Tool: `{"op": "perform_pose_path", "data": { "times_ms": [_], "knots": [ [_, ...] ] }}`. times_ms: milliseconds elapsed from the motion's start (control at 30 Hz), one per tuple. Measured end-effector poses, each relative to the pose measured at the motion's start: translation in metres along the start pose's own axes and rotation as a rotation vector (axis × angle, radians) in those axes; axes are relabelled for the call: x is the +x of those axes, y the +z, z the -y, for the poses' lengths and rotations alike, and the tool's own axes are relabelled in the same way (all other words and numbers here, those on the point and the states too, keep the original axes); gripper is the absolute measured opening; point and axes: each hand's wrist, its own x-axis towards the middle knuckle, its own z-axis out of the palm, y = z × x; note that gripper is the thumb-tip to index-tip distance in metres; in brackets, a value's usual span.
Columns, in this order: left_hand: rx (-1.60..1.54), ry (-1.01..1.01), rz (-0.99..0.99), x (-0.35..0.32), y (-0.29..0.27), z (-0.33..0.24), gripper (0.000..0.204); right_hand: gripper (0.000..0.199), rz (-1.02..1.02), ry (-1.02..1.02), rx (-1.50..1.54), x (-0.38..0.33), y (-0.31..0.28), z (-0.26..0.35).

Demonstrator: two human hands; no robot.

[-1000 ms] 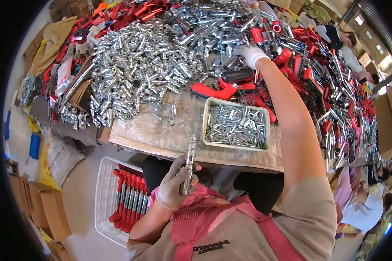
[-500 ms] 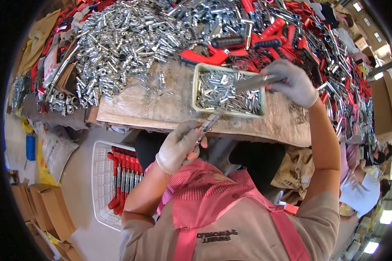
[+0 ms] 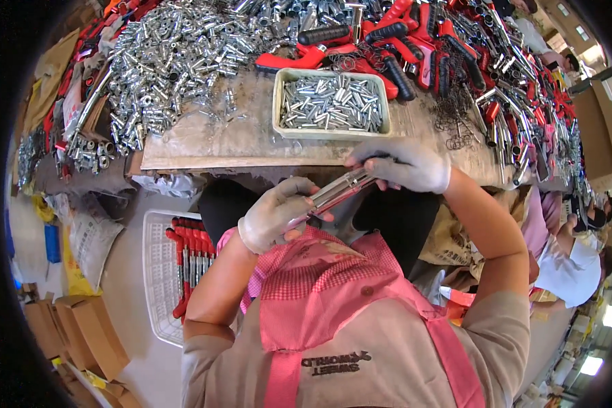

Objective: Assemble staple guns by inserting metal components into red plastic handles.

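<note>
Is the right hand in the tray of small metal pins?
No, the right hand is at the far end of the chrome tube that the left hand holds, outside the tray.

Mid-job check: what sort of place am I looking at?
Probably a hand-assembly workshop for metal hardware: there's a heap of small metal fittings on the table, a tray of short metal pins, and a white crate of red-and-metal pieces.

Silvery metal tube (image 3: 340, 191), slanting up rightward — between left hand (image 3: 275, 213), right hand (image 3: 408, 164)
</note>
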Motion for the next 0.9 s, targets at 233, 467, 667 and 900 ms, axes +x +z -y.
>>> {"op": "perform_pose_path", "data": {
  "times_ms": [233,467,667,900],
  "knots": [
    [0.073,-0.016,0.102,-0.003,0.017,0.007,0.053,0.043,0.006,0.356,0.174,0.004,0.025,-0.005],
    [0.091,-0.02,0.07,-0.003,0.023,0.016,0.05,0.042,-0.086,0.448,0.229,0.004,0.044,-0.003],
    [-0.073,-0.115,0.069,0.001,0.032,0.019,0.044,0.039,-0.106,0.379,0.215,0.007,0.058,-0.009],
    [-0.167,-0.031,-0.06,0.004,0.018,0.028,0.037,0.024,-0.466,-0.145,-0.386,0.032,0.022,-0.035]
  ]
}}
